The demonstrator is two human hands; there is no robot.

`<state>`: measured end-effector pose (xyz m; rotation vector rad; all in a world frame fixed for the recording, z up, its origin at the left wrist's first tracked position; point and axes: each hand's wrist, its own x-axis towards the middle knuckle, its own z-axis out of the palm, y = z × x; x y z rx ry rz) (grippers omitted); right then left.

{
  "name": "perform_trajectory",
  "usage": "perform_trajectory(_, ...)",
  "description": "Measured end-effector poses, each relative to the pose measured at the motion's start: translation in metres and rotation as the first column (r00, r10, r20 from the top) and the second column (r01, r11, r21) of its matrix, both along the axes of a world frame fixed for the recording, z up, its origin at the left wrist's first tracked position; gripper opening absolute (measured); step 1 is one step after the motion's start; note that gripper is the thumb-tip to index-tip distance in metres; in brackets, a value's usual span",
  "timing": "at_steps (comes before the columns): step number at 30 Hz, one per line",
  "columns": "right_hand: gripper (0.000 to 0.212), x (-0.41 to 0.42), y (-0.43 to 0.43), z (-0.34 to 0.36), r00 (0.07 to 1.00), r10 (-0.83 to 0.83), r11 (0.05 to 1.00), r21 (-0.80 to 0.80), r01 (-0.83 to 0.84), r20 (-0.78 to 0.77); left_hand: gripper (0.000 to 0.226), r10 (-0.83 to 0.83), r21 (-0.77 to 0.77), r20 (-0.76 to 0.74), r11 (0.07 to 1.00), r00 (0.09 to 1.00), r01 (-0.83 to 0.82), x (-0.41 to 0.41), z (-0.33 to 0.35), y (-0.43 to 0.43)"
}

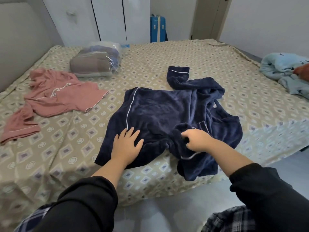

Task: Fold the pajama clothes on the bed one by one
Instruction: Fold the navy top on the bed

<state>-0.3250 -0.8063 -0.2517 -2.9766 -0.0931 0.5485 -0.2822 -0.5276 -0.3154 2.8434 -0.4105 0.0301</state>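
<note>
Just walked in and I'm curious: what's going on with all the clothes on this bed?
A person is folding pajamas on the bed. Right now they are working on the navy pajama top, which is still rumpled. The left hand presses flat on it while the right hand grips a bunched part near the front edge. The pink pajamas lie unfolded to the left, and a light blue garment sits crumpled at the far right.

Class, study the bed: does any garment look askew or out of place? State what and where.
The navy fleece pajama top with white piping lies crooked on the patterned bed: its far sleeve twists away, its right side bunched where the right hand grips it. The left hand presses it flat.
</note>
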Motion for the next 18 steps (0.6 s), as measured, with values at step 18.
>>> perform_trajectory(18, 0.078, 0.021, 0.038, -0.045, 0.83, -0.455, 0.89, 0.198, 0.411, 0.321, 0.073, 0.505, -0.211, -0.188, 0.817, 0.842, -0.537, 0.045, 0.021, 0.022)
